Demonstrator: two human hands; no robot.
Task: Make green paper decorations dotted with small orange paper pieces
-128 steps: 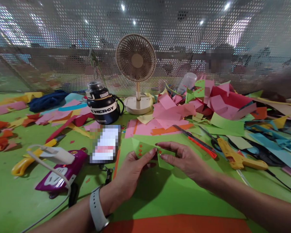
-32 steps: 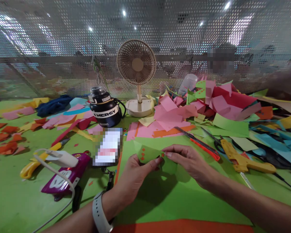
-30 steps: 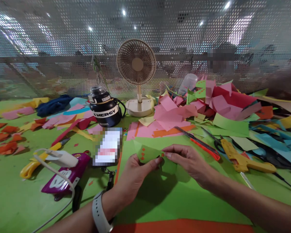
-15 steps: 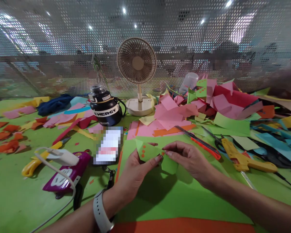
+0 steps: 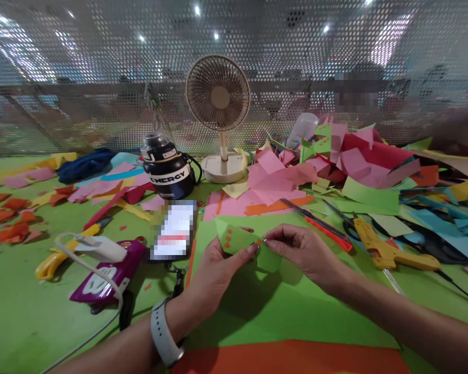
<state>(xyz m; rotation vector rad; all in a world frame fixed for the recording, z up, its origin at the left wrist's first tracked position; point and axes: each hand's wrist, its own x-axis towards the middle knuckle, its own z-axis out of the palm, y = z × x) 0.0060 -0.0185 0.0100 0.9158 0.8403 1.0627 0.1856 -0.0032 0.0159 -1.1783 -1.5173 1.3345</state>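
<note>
A small folded piece of green paper with orange dots is pinched between the thumb and fingers of my left hand. My right hand is closed, its thumb and forefinger pinched together at the right-hand dots on that paper; whatever is between those fingertips is too small to name. Beneath both hands lies a large green sheet, over an orange sheet.
A phone, purple power strip and yellow-handled tool lie left. Behind stand a black bottle and fan. A cutter, glue gun and paper scraps are to the right.
The view has shifted slightly, so most things sit a little higher and further left. Both hands keep nearly the same pose at the green paper.
</note>
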